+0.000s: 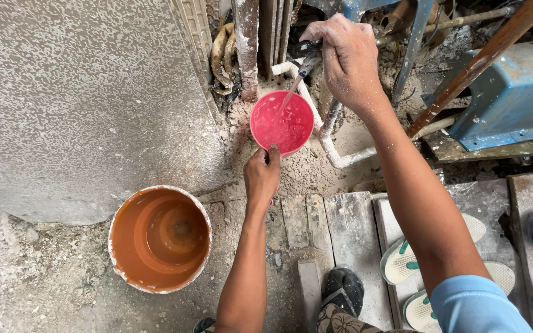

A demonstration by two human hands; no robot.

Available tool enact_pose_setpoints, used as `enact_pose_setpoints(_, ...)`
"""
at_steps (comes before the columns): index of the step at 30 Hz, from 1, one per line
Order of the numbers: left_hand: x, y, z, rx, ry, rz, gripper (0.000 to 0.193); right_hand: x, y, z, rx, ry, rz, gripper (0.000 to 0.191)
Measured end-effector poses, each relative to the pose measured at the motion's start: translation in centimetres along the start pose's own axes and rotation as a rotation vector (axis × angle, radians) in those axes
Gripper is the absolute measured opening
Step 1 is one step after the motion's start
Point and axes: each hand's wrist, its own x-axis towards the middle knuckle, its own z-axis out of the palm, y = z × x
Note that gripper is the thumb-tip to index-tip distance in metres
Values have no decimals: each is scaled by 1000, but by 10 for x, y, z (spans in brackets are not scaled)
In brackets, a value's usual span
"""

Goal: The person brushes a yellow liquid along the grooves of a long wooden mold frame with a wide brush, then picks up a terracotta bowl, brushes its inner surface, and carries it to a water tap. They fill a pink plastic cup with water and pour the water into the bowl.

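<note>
My left hand (261, 176) pinches the red cup (282, 122) by its near rim, under the tap (308, 61) my right hand (347, 58) grips (water running); next, shut it before overflow

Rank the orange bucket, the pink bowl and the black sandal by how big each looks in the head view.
1. Orange bucket, clearly the largest.
2. Pink bowl, held at its rim by the left hand.
3. Black sandal, partly hidden, so its full size is unsure.
</note>
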Motion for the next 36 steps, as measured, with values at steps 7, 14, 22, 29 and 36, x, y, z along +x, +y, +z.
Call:
enact_pose_setpoints(7, 1, -4, 1, 2, 5, -4, 39, -2, 0, 1, 10, 11, -12, 30)
enact_pose_setpoints(14, 2, -6, 1, 36, 2, 14, 41, -3, 2, 2, -8, 15, -11, 30)
enact_pose_setpoints(22, 2, -12, 3, 30, 7, 46, 40, -4, 0, 2, 5, 14, 4, 33)
enact_pose_setpoints(29, 3, -15, 3, 38, 1, 28, 40, -4, 3, 2, 12, 3, 4, 30)
enact_pose_setpoints(36, 4, -16, 2, 28, 20, 19, 39, -5, 6, 2, 18, -5, -10, 29)
